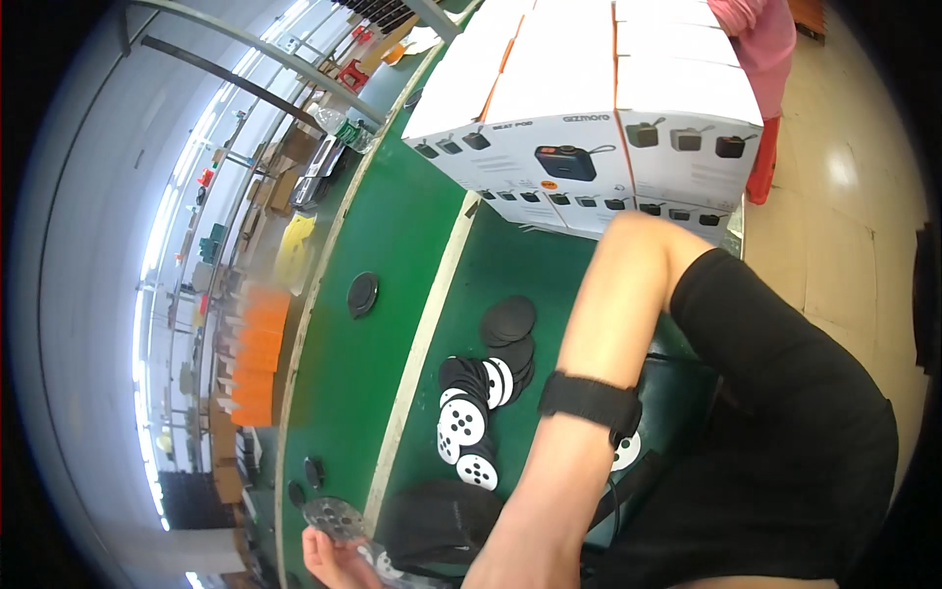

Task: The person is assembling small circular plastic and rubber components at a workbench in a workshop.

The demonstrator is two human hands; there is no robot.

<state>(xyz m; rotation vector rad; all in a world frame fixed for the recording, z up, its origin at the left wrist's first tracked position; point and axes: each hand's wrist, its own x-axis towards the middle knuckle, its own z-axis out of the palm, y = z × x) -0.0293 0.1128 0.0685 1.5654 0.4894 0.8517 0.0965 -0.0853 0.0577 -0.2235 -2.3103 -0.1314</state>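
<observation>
At the green tabletop [348, 393], the left hand [339, 562] pinches a clear perforated disc [334, 517]; the right hand is out of view, so I cannot tell its grip. The right forearm [554, 476] partly hides a white disc [626, 454] near piled discs [463, 422].

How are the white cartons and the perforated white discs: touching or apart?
Apart: the head view shows green worktop between white cartons and perforated white discs.

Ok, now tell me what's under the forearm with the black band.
Part of a white disc with dark holes shows at the edge of the forearm, near the black band. The rest is covered; anything else beneath cannot be seen.
</observation>
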